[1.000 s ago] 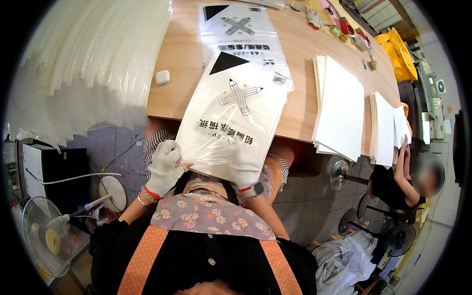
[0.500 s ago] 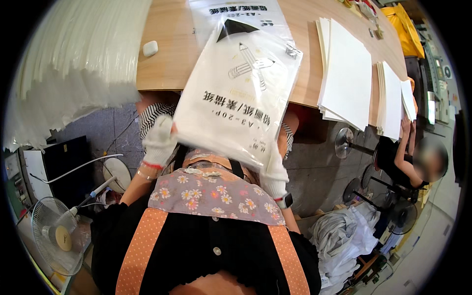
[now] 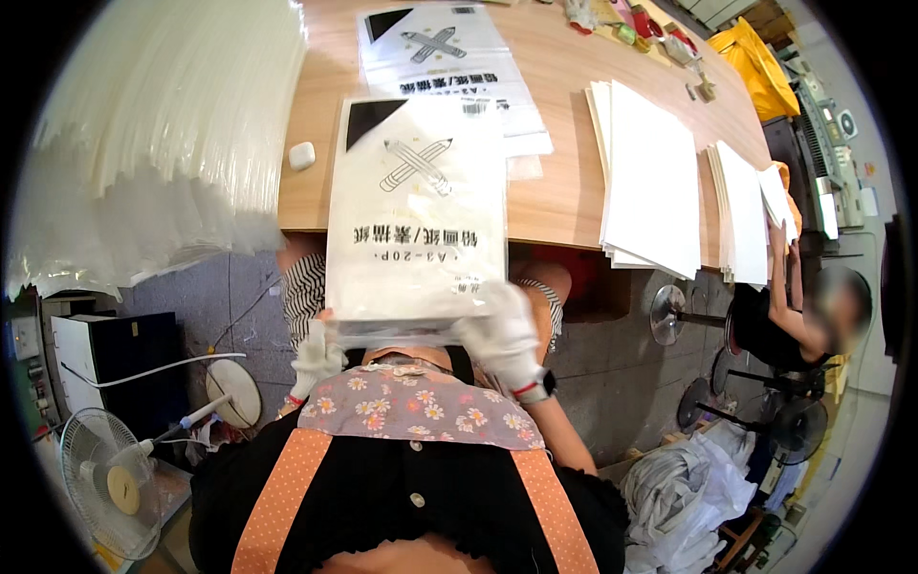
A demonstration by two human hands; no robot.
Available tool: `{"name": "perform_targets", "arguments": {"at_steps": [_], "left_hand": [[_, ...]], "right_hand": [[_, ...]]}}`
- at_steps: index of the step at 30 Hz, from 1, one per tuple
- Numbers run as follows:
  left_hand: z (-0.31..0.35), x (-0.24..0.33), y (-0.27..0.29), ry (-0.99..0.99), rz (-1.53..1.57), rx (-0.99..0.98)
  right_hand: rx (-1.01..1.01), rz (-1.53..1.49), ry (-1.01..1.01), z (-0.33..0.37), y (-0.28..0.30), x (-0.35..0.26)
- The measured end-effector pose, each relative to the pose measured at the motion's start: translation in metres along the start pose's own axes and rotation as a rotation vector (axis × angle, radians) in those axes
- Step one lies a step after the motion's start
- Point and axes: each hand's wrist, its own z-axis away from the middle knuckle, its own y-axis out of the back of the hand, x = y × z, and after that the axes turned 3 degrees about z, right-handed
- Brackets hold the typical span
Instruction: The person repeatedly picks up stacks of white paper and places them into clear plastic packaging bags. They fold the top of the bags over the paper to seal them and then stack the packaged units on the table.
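A clear plastic packet of white paper point(image 3: 421, 215), printed with crossed pencils and a black corner, lies partly on the table and juts over its near edge toward me. My left hand point(image 3: 317, 360), in a white knit glove, pinches the packet's near left corner. Over its near right corner is my gloved right hand point(image 3: 501, 337), smeared by motion, so its fingers cannot be made out. A strip of bare plastic shows along the packet's near edge. Beyond it, partly covered, rests another clear bag point(image 3: 507, 81) with the same print.
Many clear plastic sleeves point(image 3: 163, 143) are piled at left, near a small white object point(image 3: 302, 156) on the wooden table point(image 3: 555, 206). White paper stacks point(image 3: 655, 182) stand at right, where a co-worker point(image 3: 789, 316) handles sheets. A fan point(image 3: 110, 483) is at lower left.
The packet has straightened from a tilt and moved left, now resting partly on the table. My right hand has moved left and inward along its near edge; my left hand has moved lower.
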Motion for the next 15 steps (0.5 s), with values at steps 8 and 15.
{"name": "perform_targets", "arguments": {"at_steps": [8, 15], "left_hand": [[0.014, -0.001, 0.005, -0.280, -0.084, 0.443], [-0.041, 0.068, 0.040, 0.363, 0.687, -0.253]], "right_hand": [[0.039, 0.196, -0.505, -0.012, -0.009, 0.044], [-0.157, 0.052, 0.039, -0.013, -0.023, -0.037]]}}
